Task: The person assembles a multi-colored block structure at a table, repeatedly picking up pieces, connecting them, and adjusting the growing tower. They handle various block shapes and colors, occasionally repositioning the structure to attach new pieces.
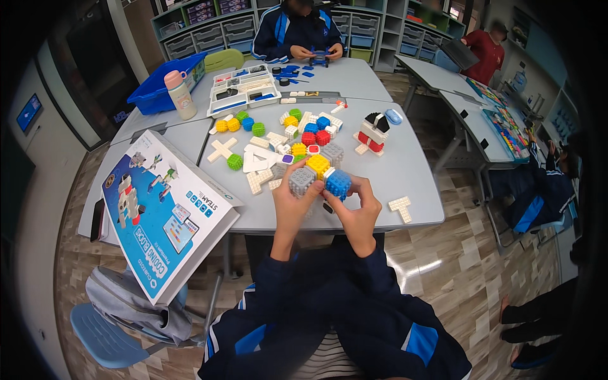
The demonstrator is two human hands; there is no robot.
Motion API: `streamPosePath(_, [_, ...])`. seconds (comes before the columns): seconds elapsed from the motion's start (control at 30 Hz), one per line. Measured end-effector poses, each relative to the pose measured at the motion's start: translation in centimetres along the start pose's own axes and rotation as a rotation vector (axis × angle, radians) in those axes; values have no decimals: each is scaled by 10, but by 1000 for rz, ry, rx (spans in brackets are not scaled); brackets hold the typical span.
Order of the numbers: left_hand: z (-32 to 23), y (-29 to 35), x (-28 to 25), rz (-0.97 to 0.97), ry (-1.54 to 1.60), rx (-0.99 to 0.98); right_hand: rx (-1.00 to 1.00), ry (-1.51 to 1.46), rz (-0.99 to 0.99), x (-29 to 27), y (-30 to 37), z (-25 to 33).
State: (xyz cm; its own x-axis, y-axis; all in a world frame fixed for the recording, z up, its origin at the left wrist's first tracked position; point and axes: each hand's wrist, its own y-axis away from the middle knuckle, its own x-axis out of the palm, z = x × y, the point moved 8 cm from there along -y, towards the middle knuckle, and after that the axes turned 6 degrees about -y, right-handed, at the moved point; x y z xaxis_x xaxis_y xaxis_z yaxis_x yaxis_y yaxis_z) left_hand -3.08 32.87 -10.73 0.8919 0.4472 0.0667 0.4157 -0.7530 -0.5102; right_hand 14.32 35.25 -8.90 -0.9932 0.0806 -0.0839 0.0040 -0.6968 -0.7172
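Note:
Both hands hold studded cube blocks over the near edge of the table. My left hand [292, 201] is closed on a grey cube block [303, 180], thumb along its near side. My right hand [358, 215] grips a blue cube block [339, 183] between thumb and fingers. A yellow cube block [318, 164] sits between these two, seemingly joined with them. Just behind is another grey cube block [332, 152]. Beyond my hands lies a loose pile of blocks, with a white triangular frame [259, 158] and a white cross-shaped piece [221, 150] at its left.
A large box [166, 209] leans over the table's left side. Farther back stand a pink-capped bottle [180, 95], a blue bin [142, 95] and a white sorting tray [235, 109]. A block figure [373, 134] stands at right, near a white T-shaped piece [401, 208]. Across sits another person [297, 35].

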Motion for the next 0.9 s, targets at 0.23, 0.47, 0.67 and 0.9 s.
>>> streamPosePath(0.23, [-3, 1, 4, 33, 25, -16, -35, 4, -8, -2, 0, 7])
streamPosePath(0.47, [-2, 2, 5, 37, 31, -22, -5, 38, -17, -6, 0, 10])
streamPosePath(0.67, [-1, 5, 12, 48, 65, -46, -11, 0, -42, -8, 0, 5])
streamPosePath(0.9, [-4, 7, 22, 113, 24, -34, 2, -15, -74, -18, 2, 1])
